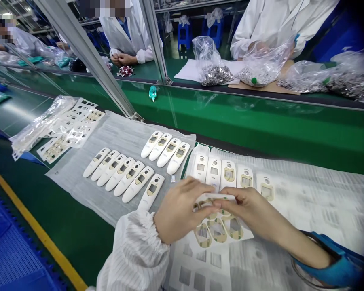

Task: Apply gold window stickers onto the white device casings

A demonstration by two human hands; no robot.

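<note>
My left hand (pixel 178 210) and my right hand (pixel 245 206) meet low in the middle, both pinched on one white plastic shell (pixel 214 199) held flat between the fingertips. Under them lies a sticker sheet (pixel 218 231) with oval yellow-rimmed labels. Just beyond my hands a row of white shells (pixel 229 173) lies on grey foam. To the left, two more rows of white shells (pixel 124 176) lie side by side on a foam sheet (pixel 79 178), each with a small window.
Punched-out sticker sheets and a plastic bag (pixel 60 127) lie at the far left. A green conveyor belt (pixel 261 121) runs across behind. Beyond it, people in white coats sit by bags of small metal parts (pixel 214 74). A slanted metal post (pixel 87 52) stands left.
</note>
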